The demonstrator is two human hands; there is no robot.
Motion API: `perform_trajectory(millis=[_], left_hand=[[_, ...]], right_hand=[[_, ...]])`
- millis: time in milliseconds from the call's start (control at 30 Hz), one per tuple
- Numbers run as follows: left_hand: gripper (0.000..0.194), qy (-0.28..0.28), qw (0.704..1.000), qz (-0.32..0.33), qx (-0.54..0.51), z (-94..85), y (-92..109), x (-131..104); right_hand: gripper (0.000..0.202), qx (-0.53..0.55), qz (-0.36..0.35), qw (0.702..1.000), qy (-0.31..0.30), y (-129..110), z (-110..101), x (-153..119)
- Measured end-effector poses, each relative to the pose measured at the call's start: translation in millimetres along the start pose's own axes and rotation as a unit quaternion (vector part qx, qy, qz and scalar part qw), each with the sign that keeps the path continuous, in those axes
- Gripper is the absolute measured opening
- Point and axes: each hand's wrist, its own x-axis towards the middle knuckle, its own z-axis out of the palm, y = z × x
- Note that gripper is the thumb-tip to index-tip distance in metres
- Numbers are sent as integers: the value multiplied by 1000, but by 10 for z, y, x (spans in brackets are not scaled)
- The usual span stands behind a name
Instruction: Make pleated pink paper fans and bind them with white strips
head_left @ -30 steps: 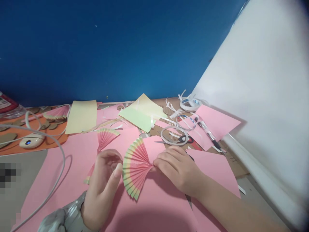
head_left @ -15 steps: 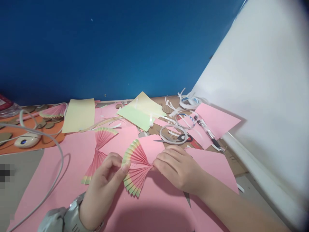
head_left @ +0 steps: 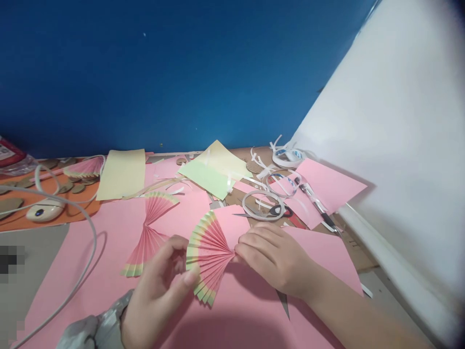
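A pleated paper fan (head_left: 212, 249), pink with a yellow-green rim, is spread out above pink paper sheets (head_left: 232, 320). My right hand (head_left: 279, 257) is closed on the fan's gathered point, and its fingertips hide that end. At the rim, my left hand (head_left: 165, 286) pinches lightly, its thumb in front and its curled fingers partly behind the pleats. A second pleated piece (head_left: 147, 225), of the same colours and opened at both ends like a bow, lies on the pink paper beyond my left hand.
Behind my right hand are scissors (head_left: 278, 210), a tape roll (head_left: 263, 206), a pen (head_left: 317, 203) and white strips. A yellow-green sheet (head_left: 214, 169) lies at the back. A white glue gun or similar corded device (head_left: 45, 210) rests on the left, its cord (head_left: 92, 252) looping forward.
The fan has opened into a more even spread, its gap between pleats closing. My left thumb has slid down along the rim; my right hand keeps its grip at the point.
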Motion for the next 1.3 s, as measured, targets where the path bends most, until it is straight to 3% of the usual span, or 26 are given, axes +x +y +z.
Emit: perform_trajectory(millis=[67,167,267,333,400,533,633,733,833,900,1133,1300], left_hand=[[36,-28,999,-24,-11,35,8,-7],[62,-9,999,-39,-24,79,2,-18],[45,-30,998,-50,21,83,-13,-21],[37,-42,996,-52,60,65,-21,-14],[40,-53,993,-40,95,44,-23,-2],[52,-132,980,-20,149,24,-23,12],[51,-120,981,-35,146,29,-22,5],[42,-83,990,-62,95,30,-12,5],[25,-93,991,-76,65,12,1,36],[16,-83,992,-78,61,-5,2,67],[13,-19,997,-58,36,-3,3,118],[13,-18,998,-44,49,16,12,94]], right_hand=[[16,6,-1,1000,-3,-22,9,1],[12,12,5,1000,-5,-38,22,-1],[6,48,27,999,-1,-37,20,-1],[19,113,83,990,-6,-41,0,13],[33,227,169,958,-48,-58,-28,40],[34,435,336,824,-140,-111,-41,103],[27,506,407,756,-80,-114,9,118],[23,586,432,686,10,-71,60,101],[24,634,445,630,50,-29,84,77],[23,645,449,615,60,-15,93,66],[25,619,515,572,154,21,154,53],[28,573,542,581,200,50,148,71]])
